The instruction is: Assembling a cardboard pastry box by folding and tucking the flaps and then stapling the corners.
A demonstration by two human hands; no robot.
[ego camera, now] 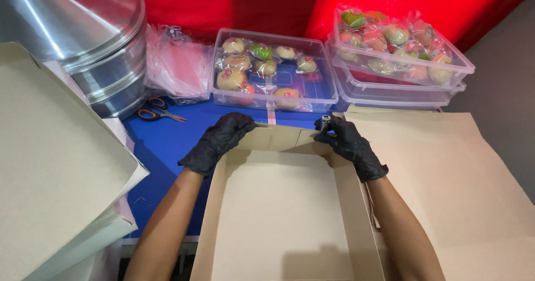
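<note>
Nearest to me lay the open cardboard box (284, 214), its plain brown floor bare and its side walls standing up between my forearms. At its far wall my two hands, both in black gloves, were at work. My left hand (220, 142) was curled over the top edge of that wall near the left corner, fingers folded down on the cardboard and gripping it. My right hand (345, 139) was closed around a small silver stapler (325, 120), which sat on the same edge near the right corner. To my right a flat sheet of the same cardboard (457, 181) spread out beside the box, touching its side. To my left rose a stack of folded cardboard boxes (56, 169).

Beyond my hands the blue table (161, 139) showed, with orange-handled scissors (159, 111) lying on it. Behind them were a pile of clear plastic bags (175, 64) and a large metal steamer (83, 41). Farther back stood a clear plastic tray (273, 72) of wrapped round cakes, and to its right a stack of clear trays (398, 58) holding more of them, against a red backdrop (267, 5).
</note>
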